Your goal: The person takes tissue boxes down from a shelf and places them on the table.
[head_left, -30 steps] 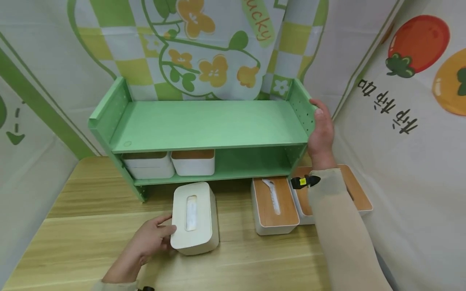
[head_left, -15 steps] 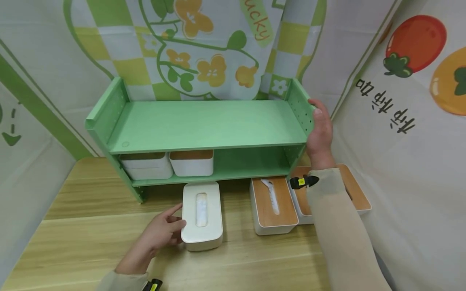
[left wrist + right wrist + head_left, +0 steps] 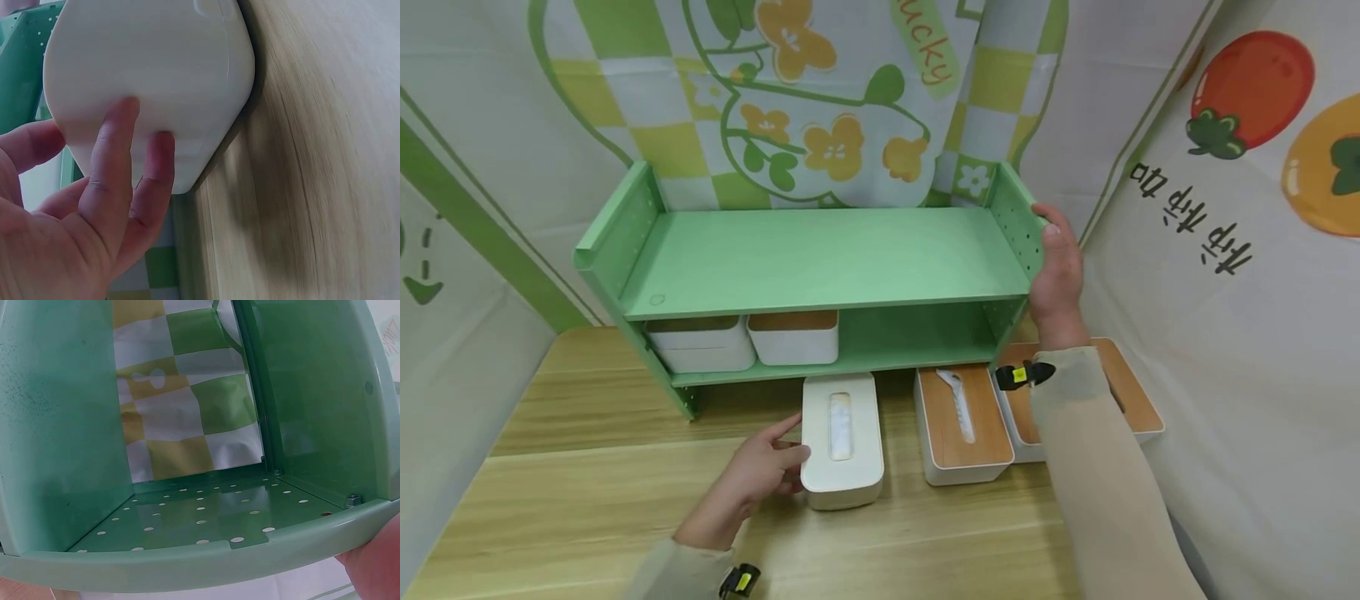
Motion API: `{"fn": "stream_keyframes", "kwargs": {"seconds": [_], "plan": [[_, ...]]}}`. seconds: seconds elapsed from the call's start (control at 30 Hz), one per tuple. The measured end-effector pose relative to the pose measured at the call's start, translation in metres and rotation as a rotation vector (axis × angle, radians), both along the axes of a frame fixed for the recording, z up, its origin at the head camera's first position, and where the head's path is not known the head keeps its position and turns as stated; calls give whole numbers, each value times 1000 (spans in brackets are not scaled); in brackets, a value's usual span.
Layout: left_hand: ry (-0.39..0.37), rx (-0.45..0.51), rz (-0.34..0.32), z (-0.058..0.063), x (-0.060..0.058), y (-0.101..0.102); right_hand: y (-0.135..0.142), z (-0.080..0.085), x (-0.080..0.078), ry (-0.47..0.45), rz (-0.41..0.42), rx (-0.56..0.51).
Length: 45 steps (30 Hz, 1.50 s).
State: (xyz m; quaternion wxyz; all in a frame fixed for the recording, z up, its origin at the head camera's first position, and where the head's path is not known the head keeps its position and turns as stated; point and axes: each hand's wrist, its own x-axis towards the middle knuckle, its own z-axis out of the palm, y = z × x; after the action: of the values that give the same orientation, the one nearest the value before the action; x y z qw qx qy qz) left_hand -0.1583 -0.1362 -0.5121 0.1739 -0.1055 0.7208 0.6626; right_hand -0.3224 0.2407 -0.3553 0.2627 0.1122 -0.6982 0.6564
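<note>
A white tissue box [image 3: 853, 442] with a slot in its lid stands on the table, in front of the green shelf [image 3: 835, 258]. My left hand [image 3: 767, 462] touches its left side. Seen from the left wrist, extended fingertips [image 3: 164, 147] press flat on the white wall and the thumb lies at the lid edge. At the shelf's right side panel, my right hand [image 3: 1057, 279] grips the upper edge. Only a bit of that hand [image 3: 378, 565] shows in the right wrist view, beside the panel's rim.
Two white boxes [image 3: 793, 343] sit on the lower shelf at the left. Right of the tissue box stands a wooden-lidded tissue box [image 3: 964, 450], with more wooden-topped boxes [image 3: 1123, 387] under and beyond my right arm. Printed cloth walls [image 3: 1210, 333] surround the wooden table [image 3: 587, 500].
The white tissue box has slid to the right along the table and straightened, with my left hand moving against its side. My right hand stays on the shelf panel.
</note>
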Motion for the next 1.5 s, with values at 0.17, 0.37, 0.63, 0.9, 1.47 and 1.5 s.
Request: {"fn": "stream_keyframes", "kwargs": {"seconds": [0.17,0.37,0.63,0.9,1.47,1.5], "plan": [[-2,26,-3,-1,-4,10,-2,1,1,6,3,7],[3,55,-6,-5,-11,22,-3,1,2,-7,13,-15],[0,45,-9,-7,-19,35,-2,-1,0,0,16,-6],[-8,56,-58,-7,-28,45,-1,-1,-1,6,22,-22],[-2,83,-80,-12,-31,57,-2,1,2,29,-13,13],[-3,81,-79,-12,-31,57,-2,1,2,31,-14,18]]}}
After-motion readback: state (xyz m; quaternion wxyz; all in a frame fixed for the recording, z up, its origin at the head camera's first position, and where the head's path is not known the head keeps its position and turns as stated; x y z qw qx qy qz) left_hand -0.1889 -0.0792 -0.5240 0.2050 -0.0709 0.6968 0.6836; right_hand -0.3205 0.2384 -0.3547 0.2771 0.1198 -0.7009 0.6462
